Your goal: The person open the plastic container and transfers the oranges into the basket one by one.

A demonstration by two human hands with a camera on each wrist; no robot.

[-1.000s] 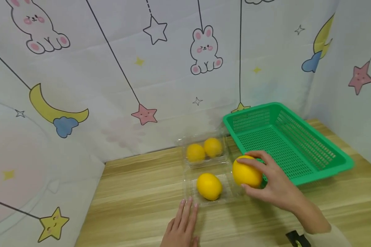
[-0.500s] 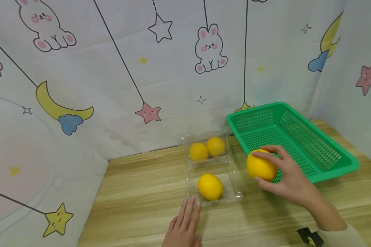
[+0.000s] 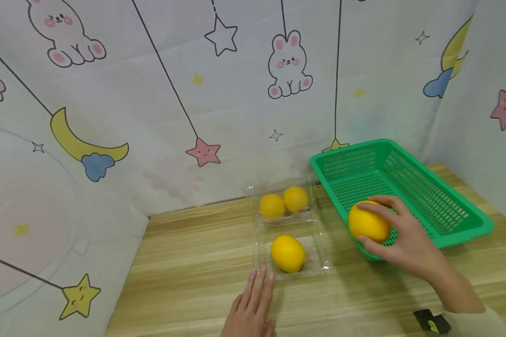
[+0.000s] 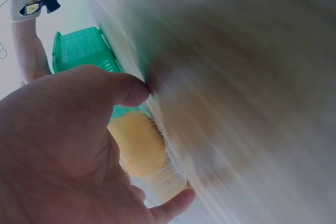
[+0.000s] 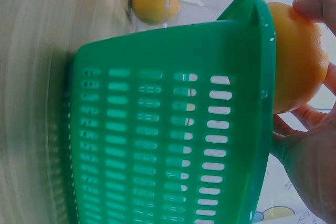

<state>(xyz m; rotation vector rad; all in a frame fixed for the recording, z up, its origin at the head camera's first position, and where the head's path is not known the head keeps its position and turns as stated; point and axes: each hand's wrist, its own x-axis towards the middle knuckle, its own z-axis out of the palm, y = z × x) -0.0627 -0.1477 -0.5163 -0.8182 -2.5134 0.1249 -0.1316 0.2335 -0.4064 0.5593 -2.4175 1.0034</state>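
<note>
My right hand (image 3: 413, 245) grips an orange (image 3: 368, 223) between thumb and fingers, over the near left rim of the green plastic basket (image 3: 465, 234). In the right wrist view that orange (image 5: 296, 59) shows just above the basket rim, partly hidden by it. My left hand (image 3: 249, 306) rests on the table, fingers straight, its fingertips right at the front edge of a clear plastic box (image 3: 318, 234). One orange (image 3: 288, 253) sits in the box's near half. Behind it, two more oranges (image 3: 271, 207) show through the clear plastic of the far half.
The wood-grain table (image 3: 185, 262) meets a white cloth backdrop (image 3: 236, 117) printed with rabbits, stars and moons. The basket stands at the back right, beside the box. A black strap (image 3: 432, 322) lies at my right sleeve.
My right hand has carried its orange rightward, from beside the box to over the basket's rim. My left hand has stayed by the box. The head view has shifted slightly.
</note>
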